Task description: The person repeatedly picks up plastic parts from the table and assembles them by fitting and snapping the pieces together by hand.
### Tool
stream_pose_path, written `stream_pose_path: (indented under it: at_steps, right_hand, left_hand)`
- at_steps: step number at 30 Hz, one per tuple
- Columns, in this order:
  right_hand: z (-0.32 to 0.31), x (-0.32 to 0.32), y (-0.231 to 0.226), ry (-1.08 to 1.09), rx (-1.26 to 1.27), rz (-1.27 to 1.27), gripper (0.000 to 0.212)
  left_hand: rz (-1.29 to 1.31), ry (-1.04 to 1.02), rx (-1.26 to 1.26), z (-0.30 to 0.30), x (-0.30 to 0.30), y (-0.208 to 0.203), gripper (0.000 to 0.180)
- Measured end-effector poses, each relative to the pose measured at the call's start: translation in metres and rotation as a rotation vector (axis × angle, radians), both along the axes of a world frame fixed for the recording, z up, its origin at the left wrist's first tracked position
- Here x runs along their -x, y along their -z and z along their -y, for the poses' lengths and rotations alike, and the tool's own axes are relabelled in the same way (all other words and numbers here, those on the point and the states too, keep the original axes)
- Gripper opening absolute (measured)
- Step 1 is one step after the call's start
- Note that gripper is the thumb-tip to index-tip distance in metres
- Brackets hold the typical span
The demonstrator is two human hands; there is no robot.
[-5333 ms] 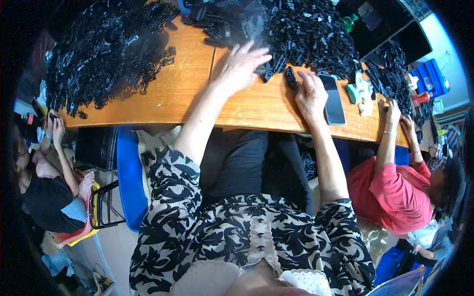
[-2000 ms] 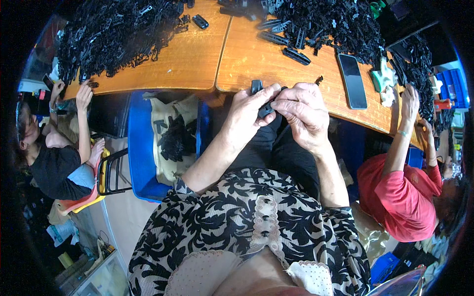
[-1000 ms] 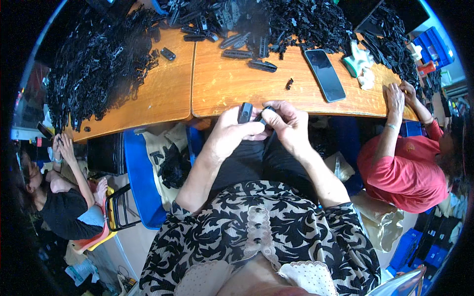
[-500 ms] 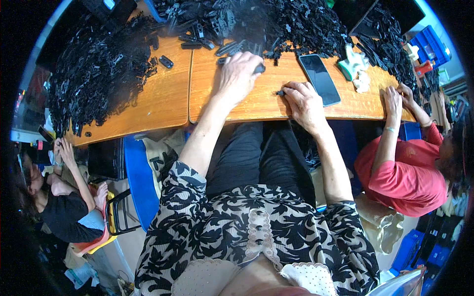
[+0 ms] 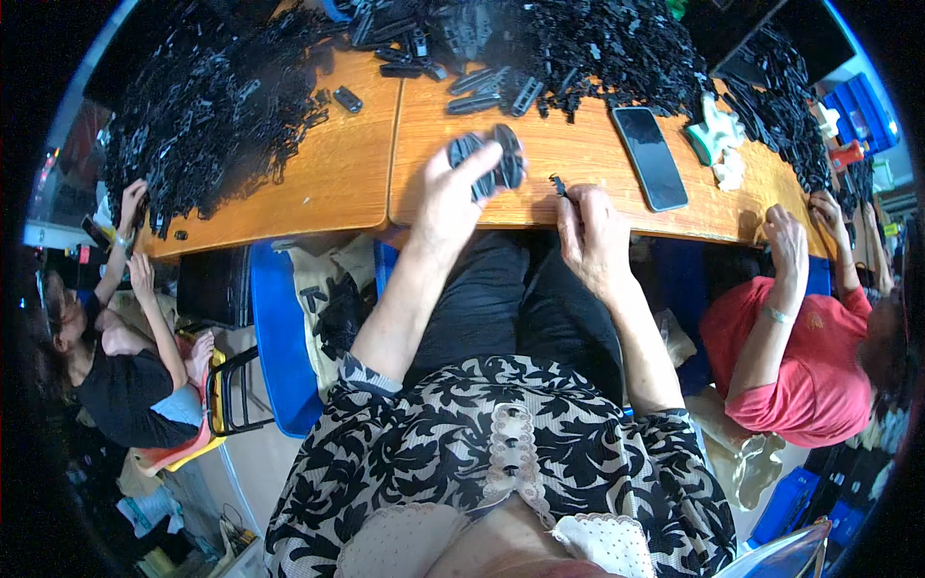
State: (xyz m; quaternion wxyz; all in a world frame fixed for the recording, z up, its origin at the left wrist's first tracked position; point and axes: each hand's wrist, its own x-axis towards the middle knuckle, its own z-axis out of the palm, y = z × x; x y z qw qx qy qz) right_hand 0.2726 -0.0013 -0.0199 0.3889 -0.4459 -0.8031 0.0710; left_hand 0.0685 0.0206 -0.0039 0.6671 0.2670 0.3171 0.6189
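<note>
Several black oblong plastic parts (image 5: 508,157) are bunched in my left hand (image 5: 445,197), its thumb lying across them. This hand is raised over the near part of the wooden table (image 5: 332,197), and its other fingers are mostly hidden. A small black plastic clip-like piece (image 5: 557,183) sticks out from the fingertips of my right hand (image 5: 595,231), which is closed at the table's front edge. More long black parts (image 5: 474,102) lie on the wood beyond my left hand.
Heaps of small black plastic pieces (image 5: 617,53) cover the far side, with another large heap (image 5: 207,125) at the left. A phone (image 5: 650,159) lies right of my right hand, beside a white-and-green glove (image 5: 715,130). Co-workers sit at left and right. A blue chair (image 5: 279,347) stands below the table.
My left hand has come back from the parts at the far side, turned over and now shows several black parts in its grip. My right hand stays near the edge with its small piece.
</note>
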Motion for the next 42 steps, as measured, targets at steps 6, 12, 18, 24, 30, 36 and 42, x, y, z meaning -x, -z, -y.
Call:
stream_pose_path:
  at_steps: [6, 12, 18, 24, 30, 36, 42]
  right_hand:
    - [0.026, 0.028, -0.03, -0.029, 0.091, -0.108, 0.013]
    - [0.03, 0.039, -0.041, -0.032, 0.064, -0.089, 0.013]
    - [0.013, 0.023, -0.047, -0.255, -0.077, 0.158, 0.019]
    - [0.011, 0.022, -0.07, -0.425, -0.239, 0.412, 0.024]
    - [0.016, 0.027, -0.078, -0.487, -0.39, 0.574, 0.021]
    - [0.018, 0.023, -0.083, -0.536, -0.483, 0.706, 0.021]
    - [0.017, 0.013, -0.073, -0.597, -0.132, 0.548, 0.028]
  left_hand:
    - [0.092, 0.037, 0.015, 0.039, 0.002, -0.002, 0.032]
    - [0.087, 0.019, 0.016, 0.045, 0.001, -0.002, 0.028]
    - [0.001, 0.017, 0.132, 0.047, 0.019, -0.007, 0.026]
    - [-0.266, 0.293, 0.148, 0.048, 0.036, -0.012, 0.022]
    - [-0.364, 0.333, 0.138, 0.054, 0.038, -0.02, 0.02]
    - [-0.334, 0.413, 0.168, 0.062, 0.039, -0.03, 0.022]
    - [-0.467, 0.492, 0.115, 0.07, 0.04, -0.025, 0.019]
